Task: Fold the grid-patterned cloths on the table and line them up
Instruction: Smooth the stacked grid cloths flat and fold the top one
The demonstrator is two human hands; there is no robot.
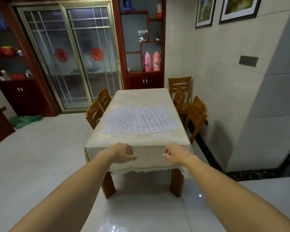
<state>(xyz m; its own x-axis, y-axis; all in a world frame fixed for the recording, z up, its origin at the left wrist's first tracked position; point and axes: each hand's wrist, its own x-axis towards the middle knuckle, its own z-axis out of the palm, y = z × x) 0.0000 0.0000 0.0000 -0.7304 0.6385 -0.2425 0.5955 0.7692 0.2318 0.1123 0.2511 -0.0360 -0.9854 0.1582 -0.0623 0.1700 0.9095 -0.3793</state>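
Observation:
Several white cloths with a blue grid pattern (139,118) lie flat and overlapping in the middle of a table (141,141) covered by a cream tablecloth. Both my arms reach forward toward the table's near end. My left hand (123,153) and my right hand (173,154) hover in front of the hanging tablecloth edge, fingers loosely curled, holding nothing. Both hands are well short of the cloths.
Two wooden chairs (97,109) stand at the table's left side and more chairs (191,111) at its right, close to the wall. Dark wood cabinets and a glass sliding door (70,61) lie beyond. A green cloth (25,120) lies on the tiled floor at left.

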